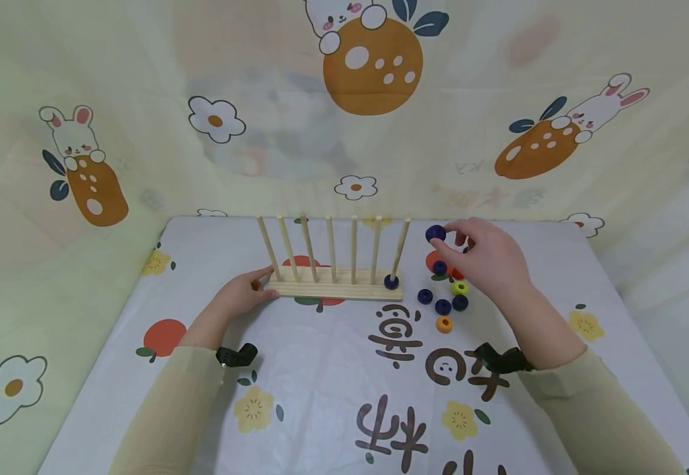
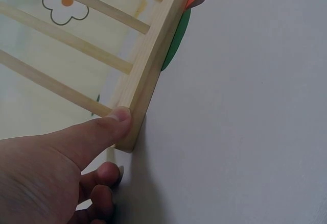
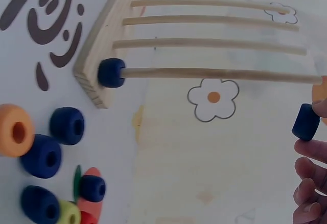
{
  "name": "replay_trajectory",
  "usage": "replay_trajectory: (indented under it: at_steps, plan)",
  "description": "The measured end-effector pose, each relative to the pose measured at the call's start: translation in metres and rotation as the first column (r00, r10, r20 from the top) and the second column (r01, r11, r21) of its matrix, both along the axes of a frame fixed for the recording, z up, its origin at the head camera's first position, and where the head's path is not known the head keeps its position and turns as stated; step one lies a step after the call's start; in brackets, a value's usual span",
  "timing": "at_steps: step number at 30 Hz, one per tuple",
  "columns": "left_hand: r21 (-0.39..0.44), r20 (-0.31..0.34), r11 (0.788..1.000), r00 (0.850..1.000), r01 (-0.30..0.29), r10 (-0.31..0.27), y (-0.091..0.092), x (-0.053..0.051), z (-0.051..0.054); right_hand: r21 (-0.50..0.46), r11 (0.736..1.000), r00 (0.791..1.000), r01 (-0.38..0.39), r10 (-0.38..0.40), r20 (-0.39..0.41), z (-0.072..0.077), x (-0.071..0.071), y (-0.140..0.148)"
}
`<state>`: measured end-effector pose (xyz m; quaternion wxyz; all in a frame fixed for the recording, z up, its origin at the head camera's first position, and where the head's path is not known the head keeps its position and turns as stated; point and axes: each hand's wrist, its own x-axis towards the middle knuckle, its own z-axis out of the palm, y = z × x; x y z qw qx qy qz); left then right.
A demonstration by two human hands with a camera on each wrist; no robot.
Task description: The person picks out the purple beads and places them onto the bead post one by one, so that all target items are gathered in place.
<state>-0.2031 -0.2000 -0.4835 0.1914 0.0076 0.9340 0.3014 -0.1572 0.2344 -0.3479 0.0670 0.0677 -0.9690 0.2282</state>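
A wooden peg rack (image 1: 338,291) with a row of upright pegs stands on the table. My left hand (image 1: 239,298) grips its left end, the thumb (image 2: 120,118) pressing on the base in the left wrist view. One dark blue bead (image 1: 391,282) sits at the bottom of the rightmost peg. Up in the air, right of that peg's tip and apart from it, my right hand (image 1: 494,256) pinches another dark blue bead (image 1: 436,233) between thumb and fingers. In the right wrist view this held bead (image 3: 306,122) shows side-on, so its hole is hidden.
Loose beads lie right of the rack: several blue ones (image 1: 442,307), an orange one (image 1: 444,324), a yellow-green one (image 1: 459,287) and a red one (image 1: 458,274). A patterned cloth (image 1: 320,369) covers the table, and a printed curtain (image 1: 273,165) hangs behind.
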Motion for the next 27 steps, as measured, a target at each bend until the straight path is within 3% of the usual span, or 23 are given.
replay_trajectory:
  at_steps: [8, 14, 27]
  plan:
    - [0.001, 0.003, 1.000, 1.000, -0.005, 0.005, 0.001, -0.001, -0.001, 0.024, 1.000, 0.999, -0.015, 0.016, -0.041, 0.021, -0.003, -0.012]
    - [-0.001, 0.008, 1.000, 1.000, -0.013, 0.013, 0.001, 0.000, -0.001, 0.045, 0.999, 0.999, -0.018, 0.020, -0.028, 0.034, -0.004, -0.020]
    - [-0.003, -0.001, 1.000, 1.000, -0.015, 0.015, 0.001, 0.001, 0.001, 0.058, 0.997, 0.998, -0.050, 0.052, -0.034, 0.038, -0.011, -0.032]
